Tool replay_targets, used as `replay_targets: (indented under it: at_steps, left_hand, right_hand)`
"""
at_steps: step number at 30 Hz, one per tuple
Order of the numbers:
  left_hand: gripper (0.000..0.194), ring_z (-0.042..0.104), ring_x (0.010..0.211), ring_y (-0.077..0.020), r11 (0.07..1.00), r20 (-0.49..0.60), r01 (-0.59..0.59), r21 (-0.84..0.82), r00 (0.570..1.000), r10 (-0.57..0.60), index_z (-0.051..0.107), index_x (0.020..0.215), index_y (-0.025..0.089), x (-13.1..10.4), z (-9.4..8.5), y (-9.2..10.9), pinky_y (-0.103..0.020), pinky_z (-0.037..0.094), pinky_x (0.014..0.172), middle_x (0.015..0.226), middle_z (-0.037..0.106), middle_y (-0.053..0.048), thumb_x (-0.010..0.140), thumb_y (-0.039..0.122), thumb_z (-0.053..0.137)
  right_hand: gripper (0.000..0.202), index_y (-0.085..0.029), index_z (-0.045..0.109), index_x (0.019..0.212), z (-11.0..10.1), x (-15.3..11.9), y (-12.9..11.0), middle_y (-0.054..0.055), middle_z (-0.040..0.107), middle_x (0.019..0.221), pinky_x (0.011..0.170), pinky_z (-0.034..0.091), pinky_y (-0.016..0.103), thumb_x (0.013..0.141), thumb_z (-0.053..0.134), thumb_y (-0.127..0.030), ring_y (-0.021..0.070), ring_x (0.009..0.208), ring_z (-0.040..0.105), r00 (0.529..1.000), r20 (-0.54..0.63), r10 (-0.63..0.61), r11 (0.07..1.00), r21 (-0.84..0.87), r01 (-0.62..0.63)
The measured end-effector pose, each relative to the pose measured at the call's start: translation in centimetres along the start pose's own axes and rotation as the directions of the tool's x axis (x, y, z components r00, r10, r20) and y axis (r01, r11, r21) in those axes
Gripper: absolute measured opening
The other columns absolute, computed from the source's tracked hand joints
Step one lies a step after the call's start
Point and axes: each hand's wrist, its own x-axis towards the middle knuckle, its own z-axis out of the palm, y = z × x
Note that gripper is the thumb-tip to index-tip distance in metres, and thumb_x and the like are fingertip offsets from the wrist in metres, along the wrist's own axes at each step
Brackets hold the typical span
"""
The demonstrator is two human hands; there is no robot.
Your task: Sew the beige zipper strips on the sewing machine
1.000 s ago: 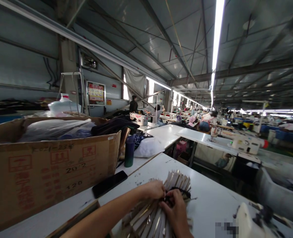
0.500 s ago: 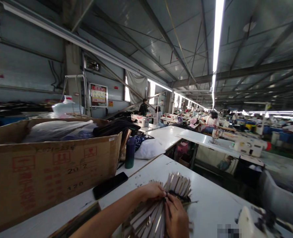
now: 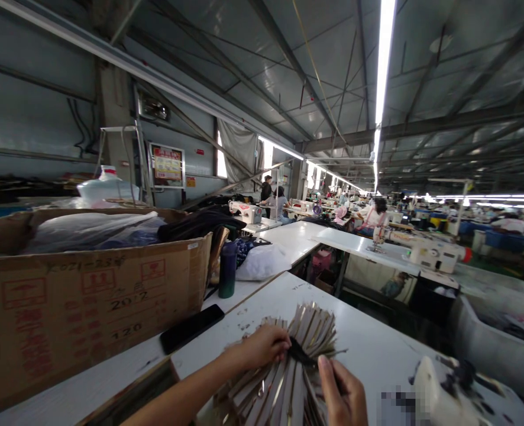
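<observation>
The bundle of strips (image 3: 282,393) lies on the table (image 3: 372,349) at the lower centre of the frame, cinched at its waist by a black tie (image 3: 301,354). The left hand (image 3: 266,344) pinches the tie's left end; the right hand (image 3: 342,390) is curled at its right end, grip unconfirmed. Expected handling: light, individually flexible, stiffer when banded; gold edging may be slippery. Grasp at the cinched waist; loose ends will likely splay.
</observation>
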Motion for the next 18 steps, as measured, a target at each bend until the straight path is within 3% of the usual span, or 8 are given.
replay_targets:
  at_steps: [3,5,7,9,11,14,18]
  left_hand:
    - [0.015,0.057,0.065,-0.019,0.975,-0.168,-0.014,0.221,0.984,0.052,0.061,0.081,0.018,-0.8,0.5,0.6,-0.026,0.039,0.063,0.071,0.063,-0.002,0.083,0.027,0.05]
    - [0.014,0.059,0.075,-0.0222,0.956,-0.251,0.025,0.294,0.967,0.051,0.06,0.076,0.018,-1.0,0.8,1.1,-0.029,0.039,0.071,0.076,0.065,-0.004,0.083,0.028,0.052]
    - [0.019,0.058,0.077,-0.0228,0.985,-0.28,0.11,0.135,0.958,-0.069,0.056,0.064,0.018,-0.7,0.8,1.3,-0.029,0.038,0.073,0.068,0.061,-0.004,0.08,0.027,0.056]
    - [0.027,0.054,0.066,-0.0192,0.967,-0.224,0.214,-0.138,0.944,-0.241,0.05,0.052,0.017,0.0,0.7,1.2,-0.026,0.036,0.065,0.054,0.05,-0.001,0.076,0.025,0.061]
    - [0.031,0.042,0.05,-0.0124,0.888,-0.109,0.292,-0.355,0.931,-0.349,0.048,0.049,0.016,0.9,0.6,0.7,-0.023,0.03,0.052,0.047,0.041,0.003,0.075,0.026,0.061]
    - [0.028,0.025,0.04,-0.0056,0.778,-0.003,0.331,-0.534,0.92,-0.393,0.049,0.057,0.015,2.2,0.7,-0.6,-0.019,0.016,0.042,0.048,0.038,0.006,0.079,0.032,0.055]
    - [0.027,0.023,0.039,-0.0022,0.608,0.027,0.295,-0.737,0.912,-0.41,0.043,0.061,0.016,3.1,1.3,-1.9,-0.014,0.01,0.039,0.052,0.036,0.008,0.076,0.032,0.058]
  right_hand:
    - [0.045,-0.021,0.05,0.052,-1.0,0.8,-1.2,0.003,0.058,0.071,0.066,0.045,0.026,0.083,0.057,-0.054,0.0157,0.065,0.053,0.995,0.067,-0.078,0.993,0.092,0.072]
    - [0.049,-0.021,0.05,0.051,-0.9,1.3,-1.2,0.006,0.063,0.078,0.084,0.045,0.033,0.085,0.053,-0.056,0.0198,0.08,0.058,0.987,0.148,-0.069,0.982,0.185,0.041]
    - [0.051,-0.021,0.047,0.051,-0.3,1.6,-0.9,0.003,0.057,0.064,0.086,0.045,0.035,0.086,0.049,-0.058,0.0175,0.071,0.057,0.981,0.196,-0.013,0.958,0.283,-0.043]
    - [0.053,-0.021,0.042,0.051,0.3,1.9,-0.6,-0.003,0.044,0.052,0.071,0.047,0.03,0.086,0.049,-0.06,0.0124,0.055,0.047,0.981,0.183,0.068,0.922,0.365,-0.131]
    - [0.054,-0.022,0.037,0.051,0.8,2.2,-0.5,-0.007,0.034,0.048,0.051,0.038,0.023,0.083,0.052,-0.063,0.009,0.046,0.035,0.978,0.146,0.15,0.893,0.405,-0.198]
    - [0.057,-0.022,0.033,0.052,1.0,2.5,0.0,-0.009,0.029,0.046,0.041,0.023,0.021,0.075,0.059,-0.067,0.0065,0.042,0.024,0.965,0.075,0.252,0.871,0.416,-0.26]
    - [0.058,-0.023,0.029,0.052,0.1,2.4,1.2,-0.01,0.027,0.045,0.041,0.023,0.021,0.073,0.062,-0.066,0.0059,0.041,0.024,0.943,-0.017,0.334,0.856,0.423,-0.296]
